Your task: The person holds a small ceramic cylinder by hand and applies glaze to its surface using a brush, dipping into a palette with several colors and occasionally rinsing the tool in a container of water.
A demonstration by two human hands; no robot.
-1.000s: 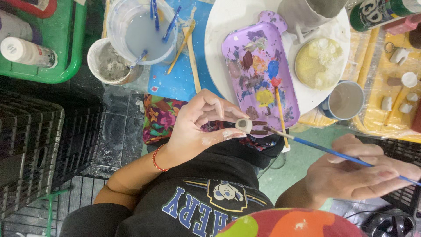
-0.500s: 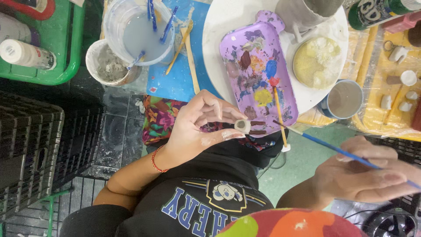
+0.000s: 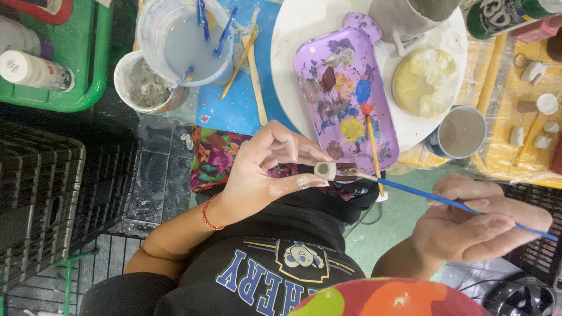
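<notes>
Craft studio; paint palette (image 3: 345, 88); brush-water tub (image 3: 184, 38).

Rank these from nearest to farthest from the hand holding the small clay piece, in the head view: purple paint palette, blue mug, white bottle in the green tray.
From the left hand:
1. Purple paint palette, just above on the round white board.
2. Blue mug, off to the right.
3. White bottle, far upper left.

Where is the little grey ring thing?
In the head view's middle, the small grey ring sits pinched in the left hand, just below the purple paint palette.

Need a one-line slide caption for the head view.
Left hand pinches a small clay piece while right hand touches it with a blue paintbrush.
</notes>
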